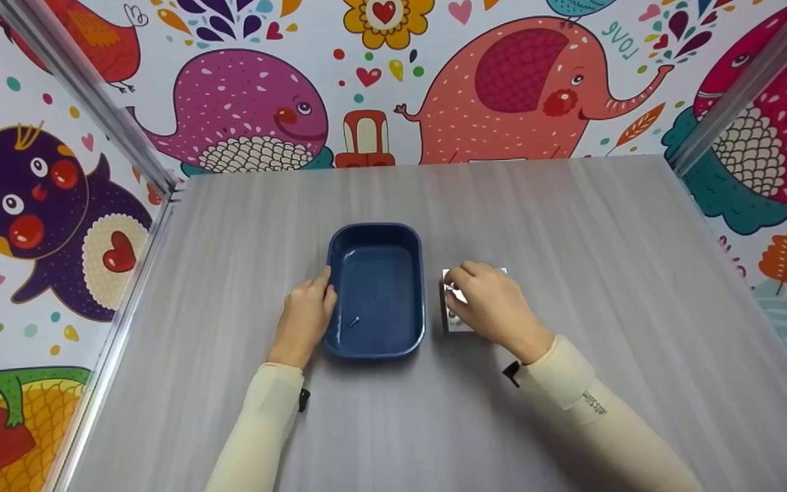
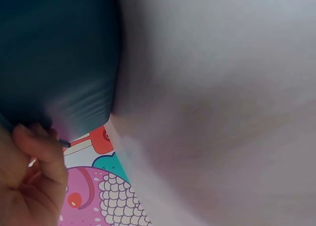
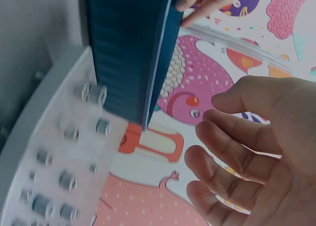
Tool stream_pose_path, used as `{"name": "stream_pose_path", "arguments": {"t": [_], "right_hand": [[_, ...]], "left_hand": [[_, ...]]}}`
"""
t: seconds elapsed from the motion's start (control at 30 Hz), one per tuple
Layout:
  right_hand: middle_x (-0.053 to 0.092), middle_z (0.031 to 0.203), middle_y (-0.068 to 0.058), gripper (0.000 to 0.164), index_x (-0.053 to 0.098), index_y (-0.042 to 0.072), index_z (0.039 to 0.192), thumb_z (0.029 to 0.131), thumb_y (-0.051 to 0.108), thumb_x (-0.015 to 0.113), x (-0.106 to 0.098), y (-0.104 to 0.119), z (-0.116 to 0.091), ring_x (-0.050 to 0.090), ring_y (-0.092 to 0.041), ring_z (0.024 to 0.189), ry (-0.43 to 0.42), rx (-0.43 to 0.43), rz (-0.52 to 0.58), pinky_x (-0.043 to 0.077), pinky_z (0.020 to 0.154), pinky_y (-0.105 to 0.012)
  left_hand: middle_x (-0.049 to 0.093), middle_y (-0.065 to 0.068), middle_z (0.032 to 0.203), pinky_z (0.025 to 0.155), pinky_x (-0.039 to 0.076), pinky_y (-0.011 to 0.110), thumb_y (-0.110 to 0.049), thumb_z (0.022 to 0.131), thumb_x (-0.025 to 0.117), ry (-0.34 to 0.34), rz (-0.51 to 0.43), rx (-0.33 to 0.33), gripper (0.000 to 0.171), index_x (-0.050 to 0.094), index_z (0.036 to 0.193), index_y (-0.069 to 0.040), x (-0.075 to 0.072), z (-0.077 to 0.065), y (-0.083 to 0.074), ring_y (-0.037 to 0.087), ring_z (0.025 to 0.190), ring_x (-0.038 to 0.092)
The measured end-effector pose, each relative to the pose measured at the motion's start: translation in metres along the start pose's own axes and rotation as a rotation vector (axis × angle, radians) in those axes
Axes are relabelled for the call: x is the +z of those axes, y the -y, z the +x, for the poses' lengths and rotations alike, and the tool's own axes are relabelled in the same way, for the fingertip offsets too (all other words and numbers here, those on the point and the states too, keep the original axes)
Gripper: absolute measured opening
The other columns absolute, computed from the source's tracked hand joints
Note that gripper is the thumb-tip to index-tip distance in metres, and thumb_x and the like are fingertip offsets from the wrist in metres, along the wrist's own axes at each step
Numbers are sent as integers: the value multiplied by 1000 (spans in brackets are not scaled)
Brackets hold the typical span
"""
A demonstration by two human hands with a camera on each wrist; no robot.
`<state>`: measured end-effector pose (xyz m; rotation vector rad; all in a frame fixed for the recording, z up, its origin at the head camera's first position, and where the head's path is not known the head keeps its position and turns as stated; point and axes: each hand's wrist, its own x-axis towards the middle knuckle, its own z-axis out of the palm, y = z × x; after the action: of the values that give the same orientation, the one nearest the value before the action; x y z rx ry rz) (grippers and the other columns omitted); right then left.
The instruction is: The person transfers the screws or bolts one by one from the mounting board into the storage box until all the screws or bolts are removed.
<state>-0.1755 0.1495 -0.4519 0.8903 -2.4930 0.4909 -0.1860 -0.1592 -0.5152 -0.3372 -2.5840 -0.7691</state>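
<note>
Listing from my remote station: one blue bin (image 1: pixel 383 287), long axis running away from the person, set near the middle of the grey table (image 1: pixel 387 424); inside, toward its near left, one small metal piece (image 1: pixel 354 321). One white block (image 1: pixel 463 327), bearing upright silver pegs (image 3: pixel 67 180), just beside the bin's right wall and apart from it; its long axis, if any, I cannot tell, since a hand covers much of it. Governing relation, in my judgement: block to the right, bin to the left, the right hand (image 1: pixel 492 297) much the nearer to the pegs. That hand: above the block, back upward, forearm slanting in from the near right; fingers loosely curved, thumb apart, nothing seen in its grasp. Left hand (image 1: pixel 305 307): at the bin's left rim, fingers bent and holding the edge, forearm reaching forward from the near left. Both forearms: pale sleeves.
</note>
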Motion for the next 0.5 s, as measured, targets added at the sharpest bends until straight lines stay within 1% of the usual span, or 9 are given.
{"name": "stream_pose_path", "arguments": {"t": [0.13, 0.23, 0.33, 0.5], "right_hand": [[63, 80, -4, 13, 68, 6, 91, 81, 3, 76, -11, -8, -8, 62, -26, 67, 29, 42, 7, 51, 58, -44], [65, 81, -6, 13, 69, 4, 92, 81, 2, 76, -18, -15, -16, 63, -27, 67, 54, 66, 8, 51, 61, -46], [65, 81, -6, 12, 69, 4, 92, 81, 2, 76, -23, -23, -23, 64, -27, 67, 64, 87, 0, 51, 62, -46], [66, 81, -6, 12, 71, 5, 91, 81, 2, 77, -29, -34, -39, 63, -26, 69, 77, 140, -23, 51, 63, -44]], "left_hand": [[70, 26, 94, 71, 58, 47, -1, 92, 66, 7, -2, -13, 34, 65, 125, 10, 1, -1, 1, 42, 85, 70], [70, 26, 94, 71, 58, 47, -2, 93, 65, 18, 0, -20, 35, 64, 126, 9, 0, -1, 1, 42, 84, 70], [69, 26, 92, 70, 57, 48, -2, 93, 66, 21, 5, -19, 35, 64, 126, 9, 0, -1, 1, 42, 83, 69], [69, 27, 93, 71, 57, 48, -2, 93, 65, 16, 0, -16, 35, 64, 126, 9, 0, -2, 1, 43, 84, 69]]}}
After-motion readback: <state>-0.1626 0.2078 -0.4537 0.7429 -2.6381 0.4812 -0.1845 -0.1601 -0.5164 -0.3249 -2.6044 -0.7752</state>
